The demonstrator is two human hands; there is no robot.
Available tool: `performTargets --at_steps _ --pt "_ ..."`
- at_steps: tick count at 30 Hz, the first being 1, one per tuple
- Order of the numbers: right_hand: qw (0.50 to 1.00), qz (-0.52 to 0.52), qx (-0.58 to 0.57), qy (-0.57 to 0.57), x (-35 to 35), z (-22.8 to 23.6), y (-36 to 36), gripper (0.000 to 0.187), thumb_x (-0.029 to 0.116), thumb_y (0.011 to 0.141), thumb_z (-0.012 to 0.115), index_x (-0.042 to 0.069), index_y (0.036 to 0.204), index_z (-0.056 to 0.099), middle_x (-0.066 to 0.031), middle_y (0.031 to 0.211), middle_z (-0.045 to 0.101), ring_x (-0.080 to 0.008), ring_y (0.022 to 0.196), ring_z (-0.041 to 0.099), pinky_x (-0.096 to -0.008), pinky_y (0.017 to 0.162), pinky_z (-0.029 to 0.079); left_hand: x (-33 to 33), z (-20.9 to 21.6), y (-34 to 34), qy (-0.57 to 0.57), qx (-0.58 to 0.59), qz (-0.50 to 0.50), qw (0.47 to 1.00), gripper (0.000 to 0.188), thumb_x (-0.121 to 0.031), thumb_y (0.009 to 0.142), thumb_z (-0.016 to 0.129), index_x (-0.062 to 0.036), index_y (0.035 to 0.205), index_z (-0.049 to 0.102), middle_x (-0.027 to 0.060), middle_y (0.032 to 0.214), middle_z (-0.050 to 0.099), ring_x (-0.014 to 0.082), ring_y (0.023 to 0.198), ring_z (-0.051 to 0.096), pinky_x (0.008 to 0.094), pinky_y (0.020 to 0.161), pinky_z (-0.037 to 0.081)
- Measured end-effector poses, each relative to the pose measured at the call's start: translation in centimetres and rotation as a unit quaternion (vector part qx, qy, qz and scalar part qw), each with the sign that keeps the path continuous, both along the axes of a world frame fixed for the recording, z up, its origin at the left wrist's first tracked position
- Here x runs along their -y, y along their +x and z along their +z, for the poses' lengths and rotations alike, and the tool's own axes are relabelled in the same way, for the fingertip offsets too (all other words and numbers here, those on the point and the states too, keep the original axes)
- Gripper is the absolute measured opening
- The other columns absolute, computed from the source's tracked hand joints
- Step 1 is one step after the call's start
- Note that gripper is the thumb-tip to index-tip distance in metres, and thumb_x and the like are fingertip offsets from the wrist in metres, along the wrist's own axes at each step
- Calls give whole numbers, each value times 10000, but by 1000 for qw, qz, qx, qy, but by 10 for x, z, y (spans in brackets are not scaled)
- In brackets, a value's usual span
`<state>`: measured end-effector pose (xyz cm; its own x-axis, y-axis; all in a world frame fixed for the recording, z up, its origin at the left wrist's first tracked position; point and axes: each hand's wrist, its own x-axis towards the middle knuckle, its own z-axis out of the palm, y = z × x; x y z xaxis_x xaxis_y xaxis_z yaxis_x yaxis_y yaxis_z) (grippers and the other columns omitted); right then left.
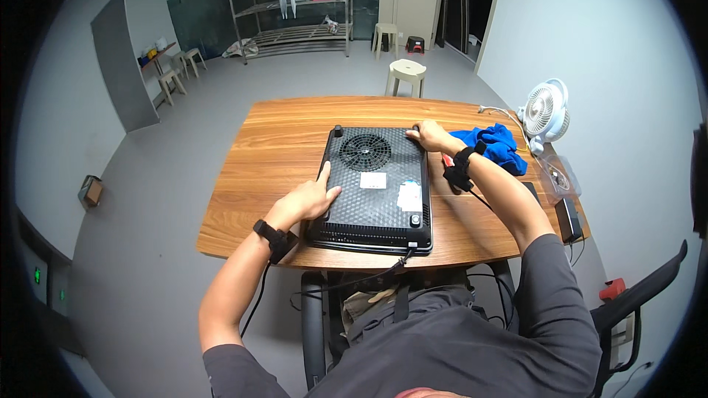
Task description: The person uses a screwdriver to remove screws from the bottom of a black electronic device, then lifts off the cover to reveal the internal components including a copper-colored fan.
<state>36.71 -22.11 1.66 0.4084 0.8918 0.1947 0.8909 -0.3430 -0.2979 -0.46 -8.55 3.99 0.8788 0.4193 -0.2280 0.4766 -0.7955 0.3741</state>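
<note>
The partly curled left hand (310,197) is clasping the left edge, the bent-fingered right hand (434,138) the far-right corner, of a flat, rectangular black plastic appliance (363,210) sitting overturned but unopened on a brown wooden table (254,166).

The shirt (472,346) is dark grey, short-sleeved; black wristbands (276,242) carry thin black cables (259,298).

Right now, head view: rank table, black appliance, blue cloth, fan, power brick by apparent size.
1. Table
2. Black appliance
3. Blue cloth and fan: too close to rank; cloth partly hidden by the right arm
4. Power brick
</note>
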Motion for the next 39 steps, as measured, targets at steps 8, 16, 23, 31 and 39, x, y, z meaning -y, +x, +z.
performTargets --at_steps 8,16,23,31,39 --pt "998 4 6 62 -15 40 -6 453 347 989 660 -93 1086 708 -341 935 693 -465 932 694 -497 870 544 -7 22 1 6 58 77 995 819 -512 1050 425 36 1593 150 359 1311 594 479 1250 573 518 1087 443" --pt "994 39 22 98 -14 64 -25 439 312 989 656 -101 1131 693 -346 979 687 -466 938 687 -486 882 542 -129 34 57 -166 246 178 938 448 -322 1039 497 28 1289 619 88 994 686 160 886 660 321 825 562" --pt "998 15 -1 55 -19 63 -21 503 367 998 636 -66 1253 657 -342 1223 610 -468 1142 608 -479 1021 487 -182 16 103 -264 207 235 912 430 -316 1079 480 47 1253 629 157 1105 703 236 995 698 356 913 589" --pt "998 7 -9 56 -15 61 -24 532 391 1008 617 -54 1298 625 -309 1289 567 -470 1180 577 -490 1044 465 -181 -2 127 -438 274 193 834 275 -221 1076 527 -69 866 619 -36 713 548 79 579 477 250 609 485" --pt "998 0 -12 57 -15 57 -19 534 392 1000 627 -47 1304 627 -312 1276 577 -479 1176 579 -500 1034 471 -187 -9 135 -487 295 187 801 311 -155 1049 565 -124 739 553 -86 586 402 61 496 335 228 504 343"
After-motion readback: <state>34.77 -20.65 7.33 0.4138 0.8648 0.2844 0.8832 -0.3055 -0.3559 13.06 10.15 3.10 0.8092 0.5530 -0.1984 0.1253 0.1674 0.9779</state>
